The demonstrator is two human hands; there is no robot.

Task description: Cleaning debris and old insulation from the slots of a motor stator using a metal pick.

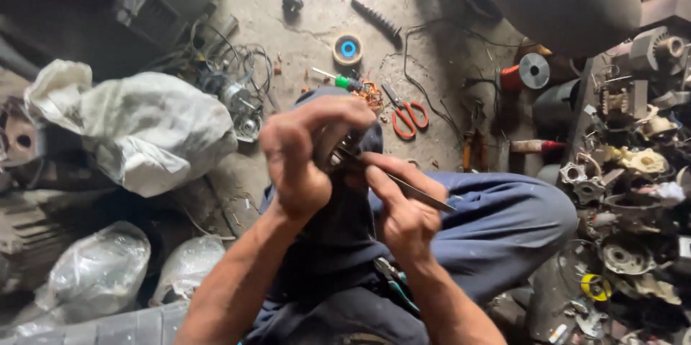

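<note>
Both hands clenched: left hides a small metal part, right pinches thin blade, tip hidden.

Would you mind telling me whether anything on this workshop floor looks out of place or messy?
Yes. Tools lie loose on the concrete floor rather than stored: red-handled scissors, a green-handled screwdriver and a tape roll. Black wire trails among them. The left hand and right hand work a thin metal blade into a small part.

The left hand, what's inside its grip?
The left hand curls its fingers over a small metal part; only an edge shows, the rest is covered. The right hand presses a thin metal tool against it.
</note>
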